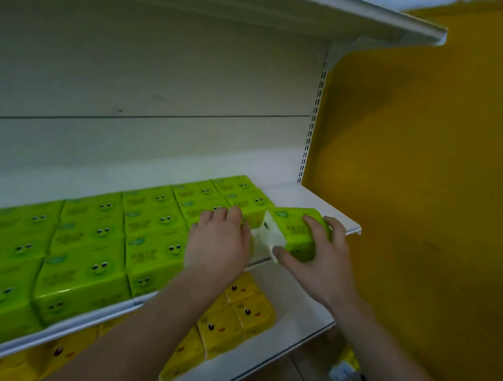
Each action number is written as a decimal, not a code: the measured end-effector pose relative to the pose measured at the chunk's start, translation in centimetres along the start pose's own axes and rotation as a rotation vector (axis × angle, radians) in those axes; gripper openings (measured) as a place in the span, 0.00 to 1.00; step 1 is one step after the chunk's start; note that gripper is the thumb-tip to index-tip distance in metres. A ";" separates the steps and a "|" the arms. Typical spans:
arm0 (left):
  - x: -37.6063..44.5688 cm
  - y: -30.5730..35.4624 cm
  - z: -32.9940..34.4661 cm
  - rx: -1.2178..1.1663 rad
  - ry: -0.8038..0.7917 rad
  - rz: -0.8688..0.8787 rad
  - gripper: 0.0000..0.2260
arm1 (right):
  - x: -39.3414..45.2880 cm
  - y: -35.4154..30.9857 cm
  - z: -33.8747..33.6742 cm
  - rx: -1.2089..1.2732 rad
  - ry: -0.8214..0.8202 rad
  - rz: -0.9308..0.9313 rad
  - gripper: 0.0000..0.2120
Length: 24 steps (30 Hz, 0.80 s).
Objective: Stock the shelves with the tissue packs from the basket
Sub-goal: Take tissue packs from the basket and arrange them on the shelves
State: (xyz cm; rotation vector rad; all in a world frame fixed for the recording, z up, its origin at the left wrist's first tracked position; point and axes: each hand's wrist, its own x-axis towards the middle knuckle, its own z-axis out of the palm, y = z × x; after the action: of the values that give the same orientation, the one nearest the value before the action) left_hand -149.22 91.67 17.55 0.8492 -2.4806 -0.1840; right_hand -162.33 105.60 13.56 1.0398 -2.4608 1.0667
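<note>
The right hand (314, 254) has its grip curled round a tilted green tissue pack (296, 232). The open shelf (309, 199) gap lies directly beneath, just right of the stocked green row (107, 239). The left hand (220, 241) rests flat, fingers spread, on that row's end.

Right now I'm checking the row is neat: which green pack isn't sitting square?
The green pack in the right hand, at the row's right end: it's tilted, white end showing; the others lie flat.
</note>
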 end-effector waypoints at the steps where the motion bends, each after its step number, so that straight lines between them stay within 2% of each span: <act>1: 0.4 -1.2 0.5 0.135 -0.073 0.025 0.16 | 1.3 0.2 1.2 0.014 -0.017 0.017 0.42; 3: 0.9 -3.3 1.6 0.237 -0.263 0.030 0.18 | 3.6 0.6 3.8 0.036 -0.062 0.029 0.39; 5: 0.9 -4.6 2.5 0.257 -0.329 0.068 0.19 | 5.1 0.9 6.3 0.071 -0.119 0.019 0.36; 8: 1.1 -5.5 3.2 0.311 -0.287 0.133 0.21 | 5.7 1.8 8.9 0.136 -0.149 -0.056 0.31; 12: 1.4 -5.9 3.4 0.310 -0.302 0.129 0.23 | 5.5 2.6 9.3 0.179 -0.217 -0.110 0.20; 16: 1.5 -5.3 2.9 0.220 -0.220 0.069 0.23 | 5.7 3.1 7.2 0.016 -0.325 -0.237 0.23; 18: 1.2 -4.5 2.6 0.194 -0.073 0.145 0.23 | 5.4 3.4 5.4 0.020 -0.285 -0.231 0.24; 20: 0.2 -2.6 2.9 0.076 0.045 0.252 0.21 | 4.3 3.9 3.2 0.091 -0.158 -0.194 0.23; 22: -2.2 0.1 3.8 -0.082 0.036 0.323 0.16 | 2.0 5.1 1.1 0.113 -0.056 -0.159 0.19; 24: -5.7 2.9 5.3 -0.225 -0.107 0.379 0.12 | -2.0 7.0 -0.9 0.091 -0.027 -0.118 0.17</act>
State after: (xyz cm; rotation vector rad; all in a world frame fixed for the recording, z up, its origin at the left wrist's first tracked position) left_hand -149.64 97.20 11.37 0.2758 -2.6026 -0.3735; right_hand -165.90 110.55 9.52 1.2186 -2.3571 1.1432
